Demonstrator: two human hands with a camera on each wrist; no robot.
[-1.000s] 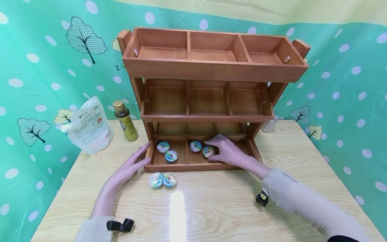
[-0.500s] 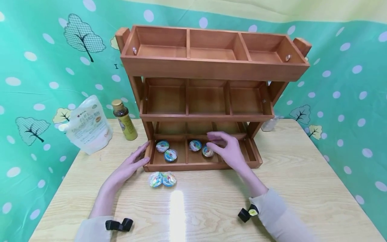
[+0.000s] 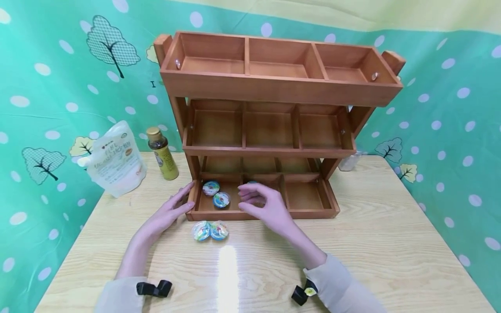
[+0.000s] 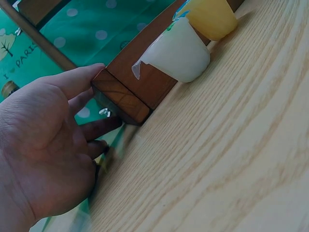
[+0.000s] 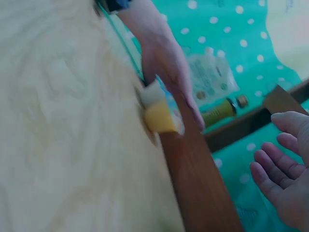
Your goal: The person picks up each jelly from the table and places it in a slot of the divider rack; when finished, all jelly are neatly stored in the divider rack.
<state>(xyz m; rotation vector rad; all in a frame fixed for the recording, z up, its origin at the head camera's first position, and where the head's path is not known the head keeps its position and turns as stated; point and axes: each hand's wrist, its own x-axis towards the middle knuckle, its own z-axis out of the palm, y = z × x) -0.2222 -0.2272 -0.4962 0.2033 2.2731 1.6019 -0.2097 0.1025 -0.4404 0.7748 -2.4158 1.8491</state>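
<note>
head view bright; glare on tabletop (image 3: 228, 274); right-wrist view blurred (left sharper)

White cup (image 4: 181, 53) and yellow cup (image 4: 212, 19) stand upright, lidded, before the wooden rack (image 3: 279, 90); two patterned-lid cups (image 3: 221, 200) sit in its bottom-left compartment

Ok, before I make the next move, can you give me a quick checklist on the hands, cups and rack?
1. Right hand free: ok, no cup held.
2. Left hand against the left end of the rack: ok.
3. White cup and yellow cup upright on the table: ok.
4. Right hand at those cups: not ok, it is over the bottom tray's middle, apart from them.
5. Two cups in the left compartment: ok.
6. Middle compartment count: cannot tell, the right hand blocks it; one cup partly shows.
</note>
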